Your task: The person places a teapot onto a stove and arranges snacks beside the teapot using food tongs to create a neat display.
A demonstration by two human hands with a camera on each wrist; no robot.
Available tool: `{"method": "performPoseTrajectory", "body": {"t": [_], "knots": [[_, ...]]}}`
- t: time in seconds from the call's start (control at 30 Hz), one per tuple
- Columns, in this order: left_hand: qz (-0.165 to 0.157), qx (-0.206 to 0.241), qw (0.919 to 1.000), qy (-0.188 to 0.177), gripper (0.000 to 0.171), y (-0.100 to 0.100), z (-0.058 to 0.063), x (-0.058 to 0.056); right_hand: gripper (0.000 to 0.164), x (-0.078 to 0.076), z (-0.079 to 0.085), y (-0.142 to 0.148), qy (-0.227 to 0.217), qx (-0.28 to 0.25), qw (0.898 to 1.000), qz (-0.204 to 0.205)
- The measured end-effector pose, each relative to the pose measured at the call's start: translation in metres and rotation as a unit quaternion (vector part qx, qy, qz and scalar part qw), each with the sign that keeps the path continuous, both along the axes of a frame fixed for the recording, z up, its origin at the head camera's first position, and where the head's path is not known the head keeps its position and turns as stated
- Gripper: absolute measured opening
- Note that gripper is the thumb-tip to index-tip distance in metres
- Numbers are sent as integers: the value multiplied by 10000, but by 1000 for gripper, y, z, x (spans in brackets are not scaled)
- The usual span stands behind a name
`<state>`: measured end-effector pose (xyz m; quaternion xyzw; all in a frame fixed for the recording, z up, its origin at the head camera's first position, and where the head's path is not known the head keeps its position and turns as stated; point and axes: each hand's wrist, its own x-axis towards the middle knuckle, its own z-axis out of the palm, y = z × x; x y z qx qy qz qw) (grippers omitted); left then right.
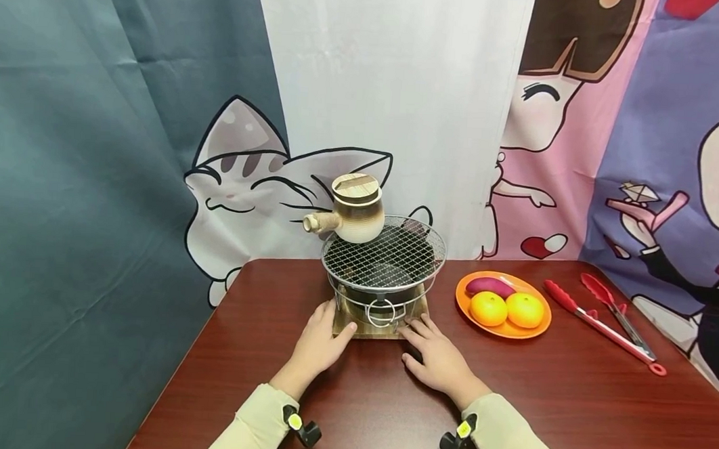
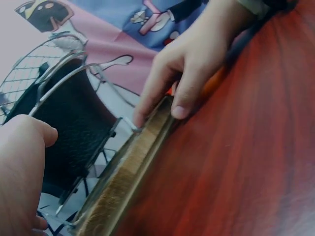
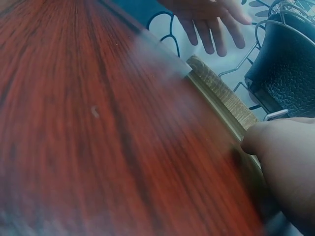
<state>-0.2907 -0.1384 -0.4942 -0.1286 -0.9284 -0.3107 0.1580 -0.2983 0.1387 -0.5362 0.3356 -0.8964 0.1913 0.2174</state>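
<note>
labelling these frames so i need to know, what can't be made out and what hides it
Inside of the pot: head view, covered by its lid.
Back edge of the wooden board: head view, behind the grill.
Most of the left hand: left wrist view, cut off by the left edge.
Right hand fingertips: right wrist view, past the right edge.

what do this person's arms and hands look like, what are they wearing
The left hand and right hand are bare, without gloves. Both arms have long, plain, pale cream sleeves. At each cuff sits a small black wrist camera with a bright yellow patch.
</note>
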Motion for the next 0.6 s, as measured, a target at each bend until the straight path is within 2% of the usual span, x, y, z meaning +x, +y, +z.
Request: {"method": "performPoseTrajectory", "body": {"t": [0.2, 0.37, 0.6], "knots": [[-228, -430, 9982, 361, 70, 13, -11, 6, 51, 0, 0, 0, 110, -77, 9999, 6], [-491, -495, 9964, 473, 67, 23, -13, 11, 50, -1, -1, -1, 164, -69, 9998, -30], [-537, -961, 9915, 697, 64, 35, -19, 15, 51, 0, -2, 1, 27, -41, 10000, -24]]}}
